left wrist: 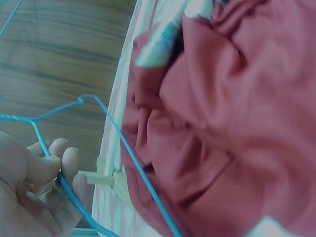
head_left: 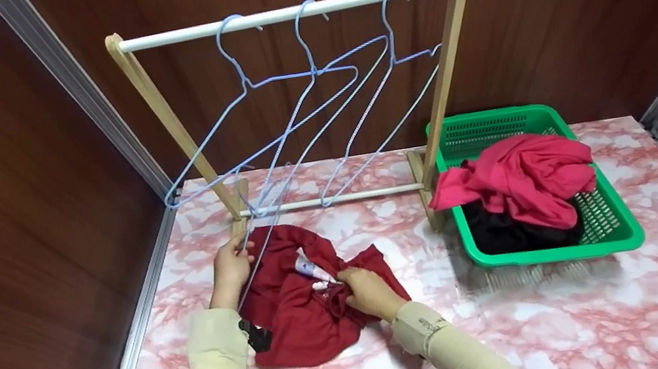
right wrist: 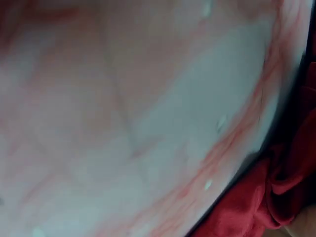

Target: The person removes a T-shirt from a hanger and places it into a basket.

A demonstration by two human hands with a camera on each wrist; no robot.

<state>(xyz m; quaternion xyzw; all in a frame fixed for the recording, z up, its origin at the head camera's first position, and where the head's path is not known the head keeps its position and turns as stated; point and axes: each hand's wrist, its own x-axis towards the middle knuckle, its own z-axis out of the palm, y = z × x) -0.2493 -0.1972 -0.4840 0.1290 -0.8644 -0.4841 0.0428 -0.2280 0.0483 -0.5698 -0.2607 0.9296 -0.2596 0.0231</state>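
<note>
My left hand [head_left: 231, 267] grips a blue wire hanger [left wrist: 74, 197] by one side, with thumb and fingers curled round the wire in the left wrist view. Below and beside it, a dark red garment [head_left: 313, 327] lies crumpled on the marbled surface. In the head view my right hand [head_left: 368, 291] pinches the garment's bunched cloth near a pale printed patch [head_left: 309, 268]. Part of the hanger passes in front of the garment's left side. The right wrist view shows mostly the surface, with red cloth [right wrist: 242, 207] and a bit of the hand at its lower right corner.
Behind the garment stands a small rack with wooden legs and a white top bar [head_left: 274, 18]. Three blue hangers hang from it. To the right is a green basket [head_left: 554, 252] with pink cloth [head_left: 522, 179] over black cloth [head_left: 512, 237]. Dark wood panels enclose the back and sides.
</note>
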